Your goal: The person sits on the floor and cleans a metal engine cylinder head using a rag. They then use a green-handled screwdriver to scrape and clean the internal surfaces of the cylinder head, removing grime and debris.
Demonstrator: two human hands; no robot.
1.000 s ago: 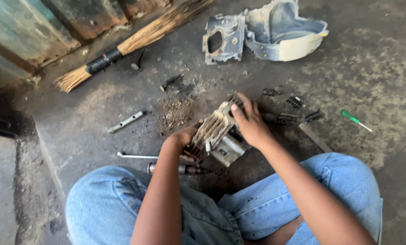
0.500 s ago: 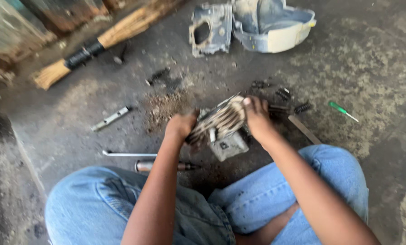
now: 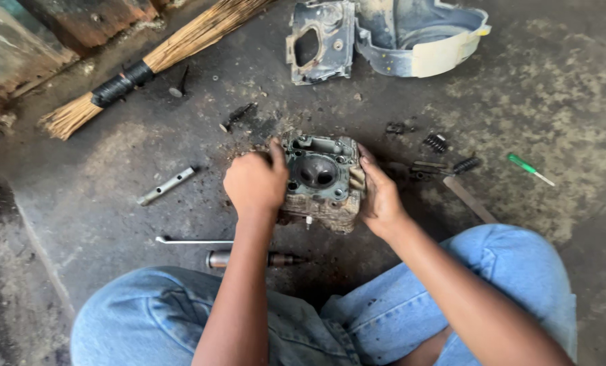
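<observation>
A grimy, rust-stained metal engine cylinder head point(image 3: 322, 181) is held just above the concrete floor, near the middle of the view. It is turned so that its dark, domed combustion chamber faces up, with bolt holes around it. It is gripped at 9 o'clock and 3 o'clock.

Dark, stained concrete floor point(image 3: 113, 149), oil-blotched and gritty, paler and mottled right of the broom. Straw broom point(image 3: 147, 64) lying aslant at upper left, bound with black tape near the middle of its bristles. Above and left of the broom, weathered boards point(image 3: 79, 20) of rust-brown and faded green, resting at the floor's edge. Far right of the broom, a grey-blue plastic housing point(image 3: 418, 34) beside a dirty metal cover point(image 3: 320, 41). Below the broom, a short metal tube point(image 3: 166, 186); lower again, a thin rod point(image 3: 194, 240). Soft, even daylight, no hard shadows. A raised ledge point(image 3: 38, 251) running diagonally at lower left.
</observation>
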